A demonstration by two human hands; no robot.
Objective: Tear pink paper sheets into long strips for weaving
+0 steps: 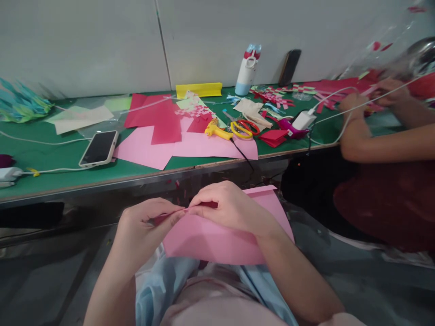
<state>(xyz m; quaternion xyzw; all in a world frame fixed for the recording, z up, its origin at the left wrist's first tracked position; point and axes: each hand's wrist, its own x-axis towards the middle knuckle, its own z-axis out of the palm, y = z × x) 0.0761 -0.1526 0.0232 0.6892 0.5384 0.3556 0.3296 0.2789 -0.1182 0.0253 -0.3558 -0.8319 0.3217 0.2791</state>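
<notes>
My left hand and my right hand meet in front of my lap, below the table edge. Both pinch a small red paper piece between fingertips; only a sliver of it shows. Under my hands a large pink paper sheet lies across my lap, folded along its top edge.
The green table carries pink and red paper sheets, a phone, a yellow glue gun, scissors, a white charger with cables and a bottle. Another person's hands work with red strips at the right.
</notes>
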